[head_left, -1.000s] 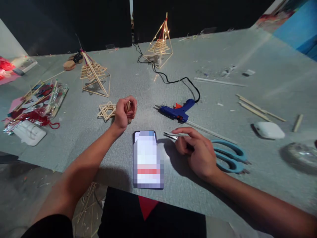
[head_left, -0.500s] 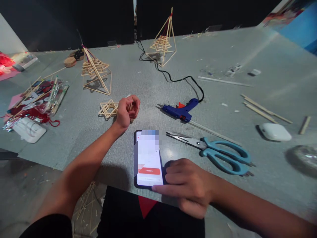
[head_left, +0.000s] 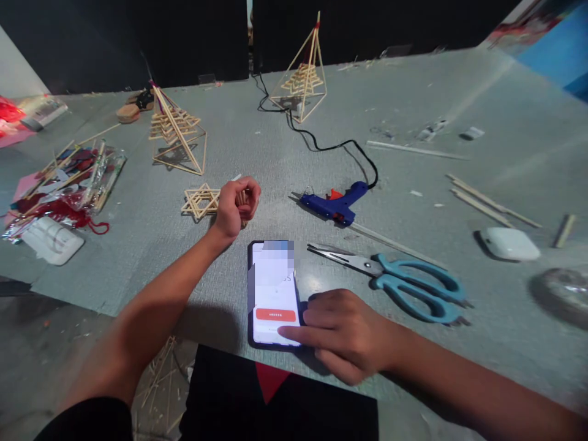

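Note:
My left hand [head_left: 237, 207] rests on the table with its fingers curled in; whatever is inside them, if anything, is hidden. Beside it, partly covered, lies a flat star frame of thin wooden sticks [head_left: 199, 202]. A smartphone [head_left: 275, 294] lies face up near the table's front edge, its lit screen partly pixelated, with an orange button low down. My right hand [head_left: 344, 334] is at the phone's lower right, holding nothing. Its index finger is stretched out onto the lower screen, below the button, while the other fingers are bent.
Blue-handled scissors [head_left: 418, 288] and a blue glue gun [head_left: 333, 205] with a black cord lie right of the phone. Two stick pyramids [head_left: 179, 131] stand farther back. A white case [head_left: 512, 244] is at right. Craft scraps [head_left: 68, 177] are heaped at left.
My right index finger has moved up from the phone's bottom edge onto its lower screen. What the screen displays has shifted slightly. My left hand has stayed put.

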The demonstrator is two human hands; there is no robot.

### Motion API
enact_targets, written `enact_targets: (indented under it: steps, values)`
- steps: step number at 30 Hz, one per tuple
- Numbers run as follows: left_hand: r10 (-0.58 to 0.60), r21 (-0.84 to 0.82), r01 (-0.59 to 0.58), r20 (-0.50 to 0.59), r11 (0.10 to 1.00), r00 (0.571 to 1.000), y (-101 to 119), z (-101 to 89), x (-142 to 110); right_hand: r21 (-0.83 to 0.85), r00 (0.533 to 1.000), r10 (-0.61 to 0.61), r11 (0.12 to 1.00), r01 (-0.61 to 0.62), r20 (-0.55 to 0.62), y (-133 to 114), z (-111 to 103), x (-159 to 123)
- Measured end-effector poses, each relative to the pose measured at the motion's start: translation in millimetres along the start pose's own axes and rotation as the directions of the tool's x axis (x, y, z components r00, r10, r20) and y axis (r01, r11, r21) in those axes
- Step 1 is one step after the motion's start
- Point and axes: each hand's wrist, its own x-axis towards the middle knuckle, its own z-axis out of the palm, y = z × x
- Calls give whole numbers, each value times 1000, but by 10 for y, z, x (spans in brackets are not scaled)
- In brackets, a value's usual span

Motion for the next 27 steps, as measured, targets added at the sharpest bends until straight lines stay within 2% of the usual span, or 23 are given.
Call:
enact_targets:
  steps: [16,23,27]
  values:
    - [2,38,-1,-25,999,1000,-24,-11,17,8,1000,-4,1000,4,10,18,8,-21]
    - [-6,44,8,-43,999,999,-39,-19,26,25,988,89,996,-86,-130,47,-6,-28]
    - [-1,56,4,-42,998,999,-42,-20,30,14,982,112,994,-112,-155,56,-11,-24]
